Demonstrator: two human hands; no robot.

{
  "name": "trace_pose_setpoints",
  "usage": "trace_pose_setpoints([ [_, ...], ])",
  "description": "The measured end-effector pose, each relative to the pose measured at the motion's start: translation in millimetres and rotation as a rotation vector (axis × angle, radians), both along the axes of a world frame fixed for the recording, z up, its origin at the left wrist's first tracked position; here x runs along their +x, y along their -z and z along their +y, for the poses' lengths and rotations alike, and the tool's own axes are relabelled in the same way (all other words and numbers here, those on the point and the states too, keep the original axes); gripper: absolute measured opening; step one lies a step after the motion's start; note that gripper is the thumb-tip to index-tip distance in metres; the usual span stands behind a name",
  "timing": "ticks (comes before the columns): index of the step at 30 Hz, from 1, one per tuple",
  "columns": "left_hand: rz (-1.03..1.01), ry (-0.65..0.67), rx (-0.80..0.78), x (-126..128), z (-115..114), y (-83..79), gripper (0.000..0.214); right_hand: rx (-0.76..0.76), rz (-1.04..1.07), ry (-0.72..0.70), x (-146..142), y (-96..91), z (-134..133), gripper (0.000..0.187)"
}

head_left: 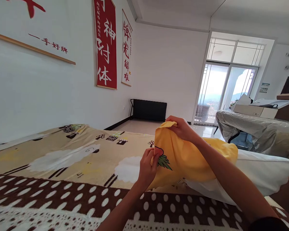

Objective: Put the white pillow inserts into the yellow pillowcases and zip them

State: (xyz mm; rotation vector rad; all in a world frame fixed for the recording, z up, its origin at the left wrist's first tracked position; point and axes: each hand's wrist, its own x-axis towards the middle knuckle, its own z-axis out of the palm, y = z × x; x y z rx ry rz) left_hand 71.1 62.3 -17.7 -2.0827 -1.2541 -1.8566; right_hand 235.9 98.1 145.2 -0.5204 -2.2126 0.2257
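A yellow pillowcase (188, 160) with a red-and-green fruit print is pulled partway over a white pillow (260, 175) that lies on the bed to the right. My left hand (148, 168) pinches the pillowcase's lower open edge beside the print. My right hand (181, 128) grips the upper edge of the same opening, lifted above the bed. Both hands are closed on the fabric. The pillow's far end sticks out bare and white toward the right.
A blanket (69, 160) with sheep pictures and a brown polka-dot border covers the bed. A white wall with red banners (106, 45) runs along the left. A dark bench (149, 110) stands at the far wall. A covered table (255, 128) with boxes stands right, near glass doors.
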Motion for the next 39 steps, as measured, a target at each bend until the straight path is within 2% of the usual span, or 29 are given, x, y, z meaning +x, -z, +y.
trace_pose_setpoints([
  [3, -0.061, -0.004, 0.024, 2, 2, 4.8, 0.02, -0.044, 0.009, 0.002, 9, -3.8, 4, 0.019],
  [6, -0.092, -0.012, 0.004, 4, 4, 9.5, 0.021, -0.013, -0.018, 0.024, 11, -5.9, 6, 0.014],
  [10, -0.105, -0.022, -0.042, 4, 6, 12.5, 0.022, 0.017, 0.01, 0.191, 0, -3.6, 2, 0.011],
  [14, -0.074, 0.015, -0.088, 2, 6, 12.9, 0.019, 0.025, 0.087, 0.309, -23, 9.9, -9, 0.005],
  [19, -0.003, 0.2, -0.18, 1, 5, 11.4, 0.021, 0.071, 0.237, 0.335, -43, 33.8, -9, 0.018],
  [21, -0.009, 0.285, -0.25, -2, 2, 10.3, 0.024, 0.171, 0.233, 0.357, -41, 42.6, 1, 0.023],
  [23, -0.022, 0.38, -0.321, -7, -2, 9.4, 0.027, 0.372, 0.147, 0.355, -34, 49.9, 15, 0.026],
  [26, -0.093, 0.604, -0.518, -19, -4, 10.1, 0.029, 0.658, 0.019, 0.338, -18, 56.6, 35, 0.02],
  [28, -0.152, 0.723, -0.653, -27, -1, 12.6, 0.031, 0.747, 0.013, 0.349, -9, 58.2, 42, 0.018],
  [29, -0.179, 0.742, -0.689, -29, 3, 14.5, 0.032, 0.774, 0.019, 0.353, -6, 58.3, 43, 0.02],
  [30, -0.199, 0.724, -0.688, -31, 7, 16.6, 0.033, 0.803, 0.013, 0.349, -4, 58.0, 41, 0.022],
  [32, -0.23, 0.605, -0.611, -32, 15, 21.5, 0.034, 0.881, -0.015, 0.307, -5, 56.2, 32, 0.023],
  [36, -0.254, 0.352, -0.463, -23, 24, 30.4, 0.036, 1.081, -0.053, 0.135, -18, 49.0, 10, 0.023],
  [39, -0.23, 0.282, -0.418, -13, 19, 33.8, 0.036, 1.096, -0.065, 0.127, -24, 42.0, 4, 0.018],
])
